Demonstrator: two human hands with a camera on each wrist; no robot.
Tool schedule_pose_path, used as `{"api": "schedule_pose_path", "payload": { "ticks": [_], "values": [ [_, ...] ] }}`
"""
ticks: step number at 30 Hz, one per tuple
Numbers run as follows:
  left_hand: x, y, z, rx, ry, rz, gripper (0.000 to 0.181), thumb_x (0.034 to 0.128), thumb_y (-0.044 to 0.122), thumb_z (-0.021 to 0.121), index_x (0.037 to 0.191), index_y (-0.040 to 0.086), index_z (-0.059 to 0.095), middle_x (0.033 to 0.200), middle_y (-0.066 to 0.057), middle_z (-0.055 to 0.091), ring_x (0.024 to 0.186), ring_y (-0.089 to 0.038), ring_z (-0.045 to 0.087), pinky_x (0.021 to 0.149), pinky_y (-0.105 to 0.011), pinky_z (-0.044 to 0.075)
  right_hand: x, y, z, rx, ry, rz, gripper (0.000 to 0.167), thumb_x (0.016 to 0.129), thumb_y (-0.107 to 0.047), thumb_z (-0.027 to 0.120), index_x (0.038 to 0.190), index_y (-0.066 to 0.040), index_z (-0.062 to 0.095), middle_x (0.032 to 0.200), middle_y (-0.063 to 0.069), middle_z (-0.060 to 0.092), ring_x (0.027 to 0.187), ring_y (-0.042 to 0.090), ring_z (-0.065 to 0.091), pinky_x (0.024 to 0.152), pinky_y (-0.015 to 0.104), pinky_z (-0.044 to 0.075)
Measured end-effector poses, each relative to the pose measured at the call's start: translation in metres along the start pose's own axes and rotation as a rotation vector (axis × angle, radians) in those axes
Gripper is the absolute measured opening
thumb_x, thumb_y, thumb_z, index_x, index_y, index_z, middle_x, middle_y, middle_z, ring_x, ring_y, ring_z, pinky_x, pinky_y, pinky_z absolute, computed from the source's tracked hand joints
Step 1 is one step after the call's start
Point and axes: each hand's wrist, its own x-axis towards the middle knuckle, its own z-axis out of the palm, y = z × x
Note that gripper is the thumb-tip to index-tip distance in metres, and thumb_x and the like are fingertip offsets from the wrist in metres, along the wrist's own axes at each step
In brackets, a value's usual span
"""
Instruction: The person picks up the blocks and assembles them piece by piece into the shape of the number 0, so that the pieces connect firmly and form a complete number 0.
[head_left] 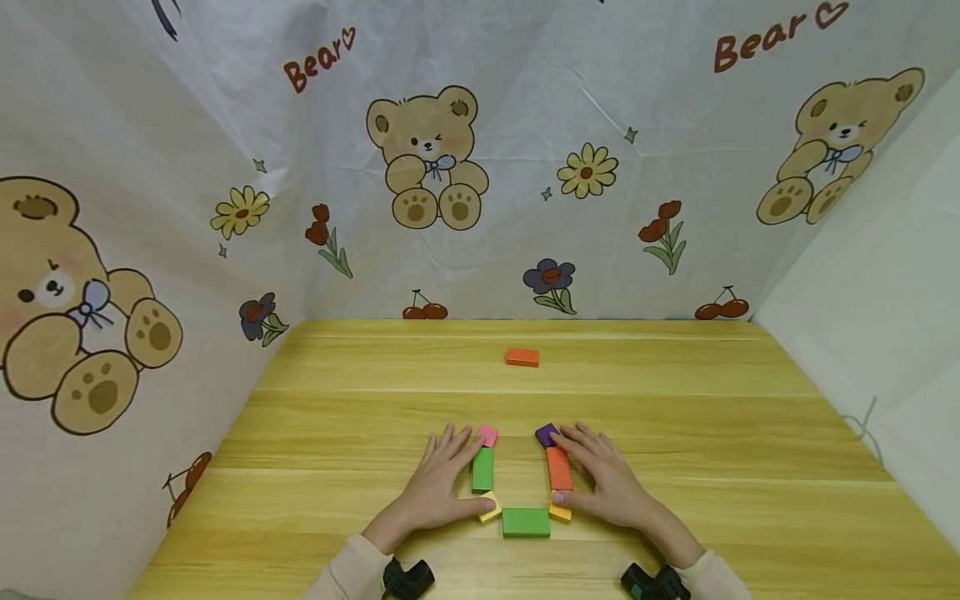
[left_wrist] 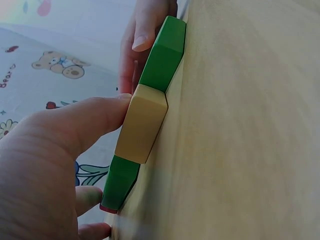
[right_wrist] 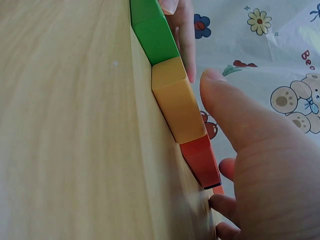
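Coloured blocks form a U on the table. My left hand [head_left: 437, 485] lies along its left side, the index finger at a pink block [head_left: 487, 436] and the thumb touching a pale yellow block [left_wrist: 142, 122]. Between these two is a green block [head_left: 482, 471]. Along the right side, my right hand [head_left: 617, 487] has its index finger at a purple block [head_left: 546, 434], beside a red-orange block [head_left: 558, 468]. Its thumb is over a yellow-orange block [right_wrist: 179, 105] in the head view, slightly apart from it in the right wrist view. Another green block [head_left: 526, 522] closes the near side.
A single orange block [head_left: 522, 357] lies farther back on the wooden table [head_left: 360, 417]. A white cloth [head_left: 510, 50] printed with bears and flowers hangs behind and to the left. On the right is a plain white sheet [head_left: 885, 317] with a thin cord near the table edge.
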Motion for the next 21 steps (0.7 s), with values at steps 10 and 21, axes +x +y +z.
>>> {"api": "schedule_pose_path", "payload": {
  "ticks": [10, 21],
  "values": [
    [0.0, -0.001, -0.001, 0.006, 0.0, -0.014, 0.096, 0.0822, 0.066, 0.063, 0.156, 0.019, 0.023, 0.163, -0.01, 0.018, 0.151, -0.039, 0.001, 0.119, -0.062, -0.003, 0.004, 0.0, -0.007, 0.075, -0.008, 0.066, 0.075, 0.084, -0.039, 0.075, 0.147, -0.011, 0.045, 0.149, 0.017, 0.045, 0.142, 0.044, 0.032, 0.111, 0.069, 0.018],
    [0.0, 0.001, 0.0, -0.003, 0.001, -0.011, 0.096, 0.0815, 0.064, 0.066, 0.155, 0.016, 0.026, 0.163, -0.012, 0.019, 0.15, -0.04, 0.002, 0.119, -0.064, -0.002, 0.072, 0.019, -0.05, 0.008, 0.104, 0.058, 0.046, 0.088, -0.015, 0.073, 0.13, 0.0, 0.061, 0.117, 0.02, 0.066, 0.095, 0.031, 0.062, 0.076, 0.046, 0.053]
  ]
}}
